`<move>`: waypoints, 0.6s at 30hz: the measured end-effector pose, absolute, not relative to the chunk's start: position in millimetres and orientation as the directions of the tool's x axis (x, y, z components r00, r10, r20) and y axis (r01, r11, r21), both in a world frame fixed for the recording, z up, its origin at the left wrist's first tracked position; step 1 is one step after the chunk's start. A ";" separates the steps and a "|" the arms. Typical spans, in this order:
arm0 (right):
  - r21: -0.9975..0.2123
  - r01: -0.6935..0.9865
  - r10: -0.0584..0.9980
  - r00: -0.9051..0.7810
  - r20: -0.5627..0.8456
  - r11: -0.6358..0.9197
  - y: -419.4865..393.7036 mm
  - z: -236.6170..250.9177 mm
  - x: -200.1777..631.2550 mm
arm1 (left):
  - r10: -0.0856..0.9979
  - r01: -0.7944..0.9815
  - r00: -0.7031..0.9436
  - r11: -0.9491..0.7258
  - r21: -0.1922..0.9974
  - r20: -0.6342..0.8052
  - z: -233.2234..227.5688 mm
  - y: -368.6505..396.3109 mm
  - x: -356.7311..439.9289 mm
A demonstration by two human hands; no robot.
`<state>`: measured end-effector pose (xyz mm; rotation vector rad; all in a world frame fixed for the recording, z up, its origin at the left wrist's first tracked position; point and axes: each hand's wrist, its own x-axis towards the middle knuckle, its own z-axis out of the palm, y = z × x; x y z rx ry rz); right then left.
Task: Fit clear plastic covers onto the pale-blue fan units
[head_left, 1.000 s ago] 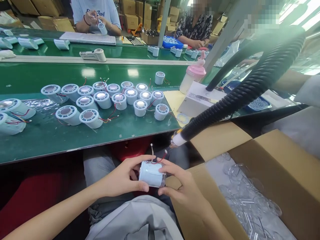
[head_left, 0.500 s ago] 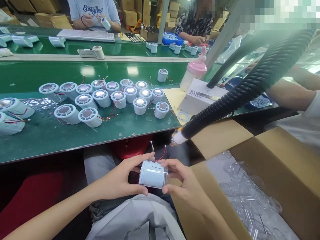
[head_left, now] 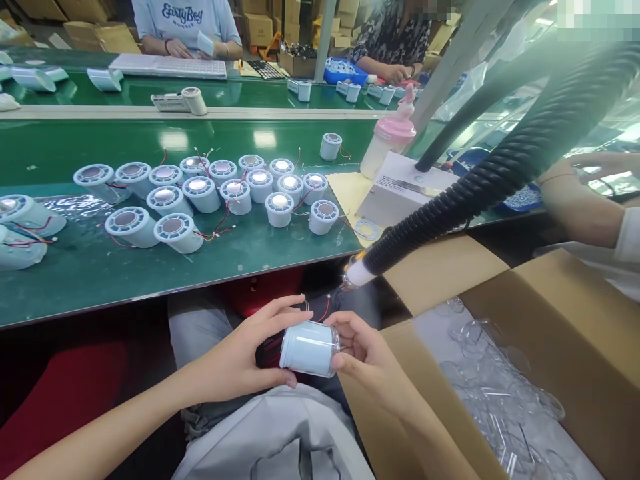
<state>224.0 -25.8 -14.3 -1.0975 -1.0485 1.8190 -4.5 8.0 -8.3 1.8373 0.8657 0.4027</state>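
Observation:
Above my lap, a light-blue cylindrical housing [head_left: 306, 350] lies on its side between both hands. My left hand [head_left: 253, 350] curves round its left end, thumb below and fingers on top. With bent fingers, my right hand [head_left: 370, 360] grips the right end, where a clear plastic cover [head_left: 335, 348] fits around it. Thin wires with small connectors, including a red wire [head_left: 327, 308], rise behind the housing. The right fingertips are partly hidden. Just beyond hangs the white nozzle [head_left: 357, 275] of a black corrugated hose [head_left: 430, 223].
Several similar wired housings [head_left: 200, 193] stand on the green bench [head_left: 90, 283]. A cardboard box [head_left: 555, 320] of clear plastic parts [head_left: 500, 387] is at my right. Behind the nozzle are a white box [head_left: 400, 190] and a pink-topped bottle [head_left: 393, 137]. Co-workers [head_left: 187, 30] sit across the bench.
The housing has turned slightly in my hands, and its wires have dropped partly behind my left fingers. My right fingers have shifted on the clear end. Across the bench, a co-worker's hands have lowered.

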 end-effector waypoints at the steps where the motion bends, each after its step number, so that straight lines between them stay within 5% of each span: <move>1: -0.899 -0.190 0.884 -0.347 -0.314 -0.394 -25.5 -14.1 223.4 | 0.714 0.371 0.692 -0.224 0.901 -0.107 -8.0 8.0 -4.3; 18: -0.778 -0.231 0.793 -0.365 -0.487 -0.584 -28.6 -26.0 211.2 | 0.669 0.203 0.743 -0.266 0.942 0.029 -11.6 11.6 -4.7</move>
